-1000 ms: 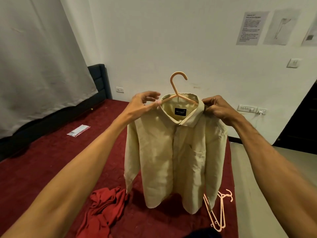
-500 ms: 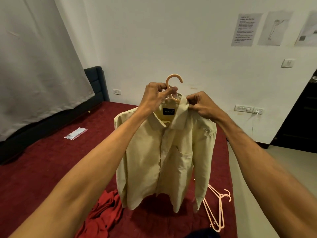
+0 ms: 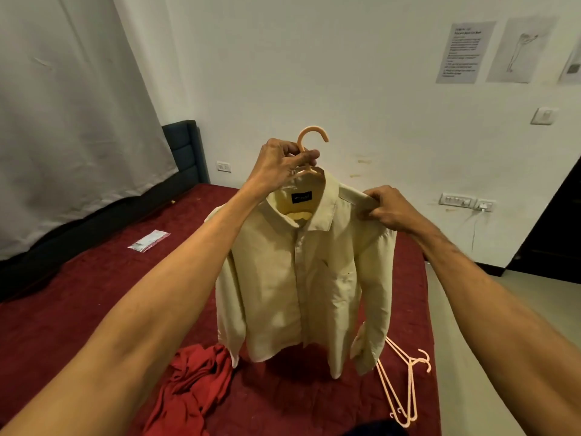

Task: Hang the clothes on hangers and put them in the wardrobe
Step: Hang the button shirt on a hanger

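Note:
A pale yellow shirt (image 3: 301,278) hangs on a peach plastic hanger (image 3: 309,136), held up in front of me above the bed. My left hand (image 3: 279,166) grips the hanger's neck just below the hook. My right hand (image 3: 388,209) pinches the shirt's right shoulder seam. A crumpled red garment (image 3: 195,382) lies on the bed below the shirt. Spare peach hangers (image 3: 405,385) lie on the bed at the lower right. No wardrobe is in view.
The bed has a dark red cover (image 3: 78,309) and a dark headboard (image 3: 185,146) at the left wall. A small plastic packet (image 3: 148,241) lies on the cover. A dark doorway (image 3: 559,221) opens at the right, with bare floor (image 3: 465,341) beside the bed.
My left hand moved from the shirt's left shoulder to the hanger's neck. My right hand shifted from the collar out to the right shoulder. The shirt now hangs squarer.

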